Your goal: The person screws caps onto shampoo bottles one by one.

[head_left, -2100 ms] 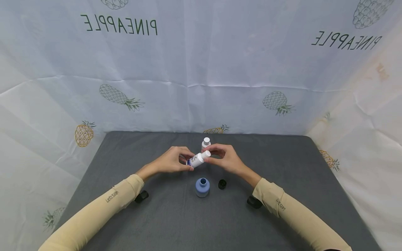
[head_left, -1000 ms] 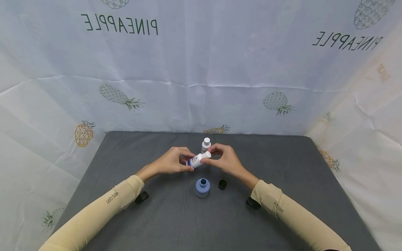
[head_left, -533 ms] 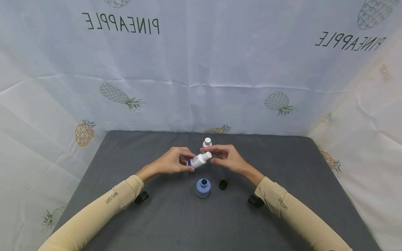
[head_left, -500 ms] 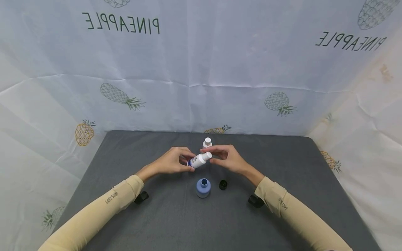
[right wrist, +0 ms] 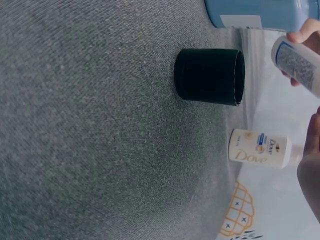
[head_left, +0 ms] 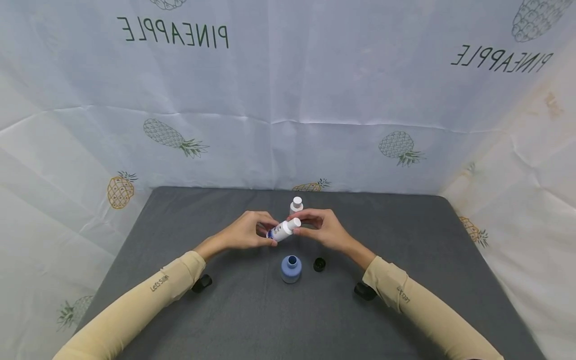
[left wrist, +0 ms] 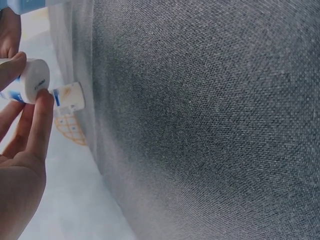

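A small white bottle (head_left: pixel 280 232) with a blue-edged label is held tilted above the table, its white cap (head_left: pixel 294 223) pointing up and to the right. My left hand (head_left: pixel 249 230) grips it near the base; in the left wrist view thumb and fingers clasp the bottle's bottom end (left wrist: pixel 38 80). The thumb and fingers of my right hand (head_left: pixel 324 227) pinch around the cap, which is cropped in the right wrist view. Close behind stands a white Dove bottle (head_left: pixel 296 206), upright and capped, its label (right wrist: pixel 260 148) readable in the right wrist view.
In front of the hands a blue bottle (head_left: pixel 290 273) stands upright with its mouth uncovered. To its right a black cap (head_left: pixel 319 264) sits on the dark grey table (head_left: pixel 252 320). A pineapple-print curtain (head_left: pixel 333 90) hangs behind the table.
Half a second ago my right fingers were spread off the cap; now they close around it again. My left hand keeps the bottle in nearly the same place.
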`<action>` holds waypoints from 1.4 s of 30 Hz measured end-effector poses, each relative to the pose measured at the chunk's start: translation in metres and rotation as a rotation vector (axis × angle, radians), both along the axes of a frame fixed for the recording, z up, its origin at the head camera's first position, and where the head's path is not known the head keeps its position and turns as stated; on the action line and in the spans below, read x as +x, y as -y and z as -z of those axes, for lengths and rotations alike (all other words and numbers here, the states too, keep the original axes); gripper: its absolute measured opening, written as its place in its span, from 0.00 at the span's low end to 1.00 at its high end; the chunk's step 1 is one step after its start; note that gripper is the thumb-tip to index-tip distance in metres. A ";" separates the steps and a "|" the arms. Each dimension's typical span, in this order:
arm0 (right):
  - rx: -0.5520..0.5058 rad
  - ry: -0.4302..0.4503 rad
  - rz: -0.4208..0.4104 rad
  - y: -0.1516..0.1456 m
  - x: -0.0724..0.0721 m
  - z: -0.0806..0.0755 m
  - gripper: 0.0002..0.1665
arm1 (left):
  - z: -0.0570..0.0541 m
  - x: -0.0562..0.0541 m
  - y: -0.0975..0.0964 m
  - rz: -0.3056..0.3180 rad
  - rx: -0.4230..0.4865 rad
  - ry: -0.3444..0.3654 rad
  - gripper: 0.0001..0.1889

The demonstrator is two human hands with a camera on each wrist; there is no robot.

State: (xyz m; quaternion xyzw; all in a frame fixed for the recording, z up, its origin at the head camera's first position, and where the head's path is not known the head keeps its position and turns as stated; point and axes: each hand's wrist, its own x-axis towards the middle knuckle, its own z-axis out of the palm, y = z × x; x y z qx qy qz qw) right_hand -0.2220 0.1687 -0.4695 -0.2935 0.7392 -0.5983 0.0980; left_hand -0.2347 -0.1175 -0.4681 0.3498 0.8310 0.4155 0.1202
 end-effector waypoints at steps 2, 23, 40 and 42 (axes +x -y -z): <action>0.014 -0.003 0.031 0.000 0.002 -0.001 0.19 | 0.000 0.001 -0.001 -0.002 -0.002 0.001 0.21; 0.144 -0.039 0.280 0.005 0.007 -0.002 0.12 | -0.005 0.000 -0.008 0.020 -0.031 -0.047 0.22; 0.128 -0.030 0.236 0.006 0.006 -0.004 0.17 | -0.006 0.001 -0.004 0.012 -0.017 -0.025 0.22; 0.084 -0.012 0.181 0.003 0.005 -0.006 0.20 | -0.006 0.000 -0.003 0.013 -0.010 -0.022 0.22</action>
